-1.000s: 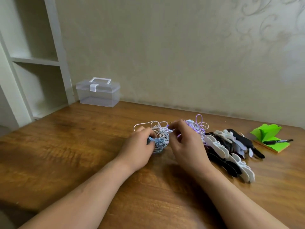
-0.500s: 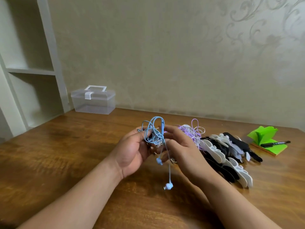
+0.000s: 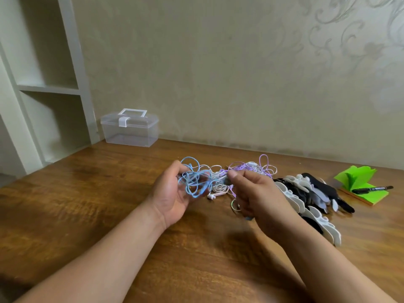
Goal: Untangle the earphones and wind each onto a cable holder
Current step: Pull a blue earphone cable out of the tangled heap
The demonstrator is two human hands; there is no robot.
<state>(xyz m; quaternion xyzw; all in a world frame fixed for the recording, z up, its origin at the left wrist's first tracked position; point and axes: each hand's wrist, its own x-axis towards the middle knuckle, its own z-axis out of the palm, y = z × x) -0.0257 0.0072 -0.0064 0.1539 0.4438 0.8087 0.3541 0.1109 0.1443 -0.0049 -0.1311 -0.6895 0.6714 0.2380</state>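
Earphones (image 3: pixel 215 182) mid-table, cable holders (image 3: pixel 306 193) rightward.

Motion is blurring the right hand (image 3: pixel 255 197) at centre frame, so which strand of the earphone tangle (image 3: pixel 209 182) its thumb is pinching is not showing. Its wrist is covering part of the cable holders (image 3: pixel 314 217). The left edge is cropping the white shelf (image 3: pixel 72 62). The marker (image 3: pixel 371 189) is bearing print too small to read.
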